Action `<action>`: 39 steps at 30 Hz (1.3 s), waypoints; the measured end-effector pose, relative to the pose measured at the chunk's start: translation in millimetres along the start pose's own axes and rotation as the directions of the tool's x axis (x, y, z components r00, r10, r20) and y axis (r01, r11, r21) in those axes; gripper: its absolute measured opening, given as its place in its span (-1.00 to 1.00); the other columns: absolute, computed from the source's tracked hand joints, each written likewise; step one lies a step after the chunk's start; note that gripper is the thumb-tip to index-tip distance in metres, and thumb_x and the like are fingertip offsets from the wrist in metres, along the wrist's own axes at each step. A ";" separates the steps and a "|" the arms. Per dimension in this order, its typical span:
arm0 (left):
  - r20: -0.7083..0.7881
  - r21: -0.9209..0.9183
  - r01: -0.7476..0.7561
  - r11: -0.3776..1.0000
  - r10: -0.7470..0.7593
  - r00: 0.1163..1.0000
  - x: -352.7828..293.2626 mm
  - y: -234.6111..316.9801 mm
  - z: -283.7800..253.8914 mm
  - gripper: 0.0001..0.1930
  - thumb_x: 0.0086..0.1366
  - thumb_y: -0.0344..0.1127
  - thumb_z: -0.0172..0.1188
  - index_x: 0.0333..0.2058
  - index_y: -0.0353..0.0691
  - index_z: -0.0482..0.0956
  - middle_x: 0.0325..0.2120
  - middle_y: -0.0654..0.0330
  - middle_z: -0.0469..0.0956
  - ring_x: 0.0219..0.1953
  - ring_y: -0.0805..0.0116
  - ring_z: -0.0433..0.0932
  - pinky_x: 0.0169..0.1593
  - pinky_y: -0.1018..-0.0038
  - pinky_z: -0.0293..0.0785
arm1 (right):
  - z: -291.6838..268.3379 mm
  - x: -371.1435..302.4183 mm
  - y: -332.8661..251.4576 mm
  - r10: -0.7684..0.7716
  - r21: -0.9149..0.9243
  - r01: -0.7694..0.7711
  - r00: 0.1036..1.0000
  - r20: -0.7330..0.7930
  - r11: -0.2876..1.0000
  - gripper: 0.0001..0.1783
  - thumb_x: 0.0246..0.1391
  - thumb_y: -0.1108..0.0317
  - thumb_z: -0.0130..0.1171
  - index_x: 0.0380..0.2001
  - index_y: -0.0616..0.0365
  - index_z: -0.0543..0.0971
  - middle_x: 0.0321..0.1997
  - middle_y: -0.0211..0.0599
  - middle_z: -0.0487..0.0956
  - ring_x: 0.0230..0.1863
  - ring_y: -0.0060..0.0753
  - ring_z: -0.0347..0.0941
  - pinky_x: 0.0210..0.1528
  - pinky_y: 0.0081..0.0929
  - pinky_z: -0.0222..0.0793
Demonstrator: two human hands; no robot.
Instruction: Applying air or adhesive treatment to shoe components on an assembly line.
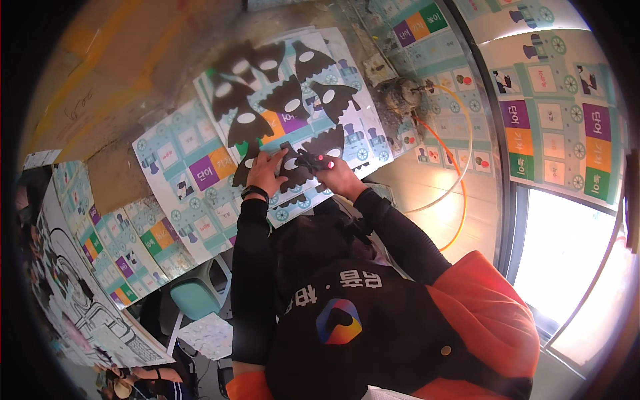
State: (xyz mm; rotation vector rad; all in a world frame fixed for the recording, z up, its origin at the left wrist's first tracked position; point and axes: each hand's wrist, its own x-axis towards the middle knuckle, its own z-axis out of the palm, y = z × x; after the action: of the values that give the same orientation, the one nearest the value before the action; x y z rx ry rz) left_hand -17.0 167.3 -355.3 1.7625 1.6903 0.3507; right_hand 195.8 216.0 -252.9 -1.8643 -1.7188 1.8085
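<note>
Several flat black cutouts with scalloped edges and white ovals, such as one black cutout (285,100), lie spread over printed sheets (373,137). My left hand (265,175) rests on the near cutouts, thumb and fingers apart, beside a black piece (293,175). Closed in my right hand (339,179) is a small black hand tool with red-pink parts (317,162); its exact kind is hard to make out. The tool's tip is over the black piece between my hands. My right palm and fingers hide part of its handle.
Brown cardboard (113,157) lies at the left and far side. A dark, grimy metal fitting (398,97) with an orange hose (460,200) stands right of the sheets. Below left are a teal stool (193,298) and another person's arm (157,373).
</note>
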 end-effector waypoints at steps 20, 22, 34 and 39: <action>0.045 -0.036 0.032 0.999 -0.030 0.999 4.7 3.5 -1.0 -0.19 -0.08 -0.29 0.47 0.19 0.27 0.34 -0.18 0.10 0.36 -0.05 0.04 0.41 0.03 0.24 0.42 | -0.7 6.4 23.7 -0.077 -0.107 0.068 0.994 -0.081 0.992 -0.71 -0.05 0.29 0.08 -0.27 0.25 0.53 -0.44 0.10 0.57 -0.29 0.13 0.54 -0.25 -0.14 0.42; -0.048 -0.014 -0.044 0.999 0.043 0.998 3.7 1.1 1.0 -0.15 -0.11 -0.32 0.49 0.20 0.28 0.34 -0.27 0.13 0.32 -0.20 0.10 0.44 -0.09 0.27 0.45 | 0.4 7.3 20.8 -0.129 -0.173 0.106 0.984 -0.122 0.979 -0.71 -0.05 0.28 0.09 -0.27 0.25 0.53 -0.44 0.09 0.58 -0.29 0.11 0.55 -0.25 -0.14 0.42; -0.035 -0.004 -0.024 1.000 0.024 0.999 5.9 1.5 -1.9 -0.14 -0.11 -0.32 0.49 0.21 0.28 0.33 -0.28 0.14 0.32 -0.18 0.11 0.43 -0.05 0.28 0.43 | -7.0 3.1 19.4 -0.167 -0.188 0.135 0.972 -0.164 0.973 -0.71 -0.03 0.28 0.11 -0.26 0.23 0.55 -0.39 0.12 0.58 -0.23 0.21 0.51 -0.21 -0.09 0.41; -0.072 0.005 -0.016 1.000 0.017 0.997 1.0 0.7 -7.8 -0.20 -0.09 -0.34 0.47 0.19 0.16 0.36 -0.22 0.13 0.35 -0.14 0.12 0.44 -0.06 0.28 0.43 | -7.0 0.3 12.0 -0.134 -0.136 0.118 0.985 -0.112 0.984 -0.68 -0.04 0.28 0.12 -0.24 0.26 0.55 -0.40 0.11 0.57 -0.28 0.15 0.52 -0.25 -0.14 0.43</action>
State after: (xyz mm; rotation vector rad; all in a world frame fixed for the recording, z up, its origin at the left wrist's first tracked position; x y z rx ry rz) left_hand -21.0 170.4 -349.4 1.7872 1.7286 0.4236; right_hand 208.4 215.9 -258.8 -1.8207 -1.9035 1.5415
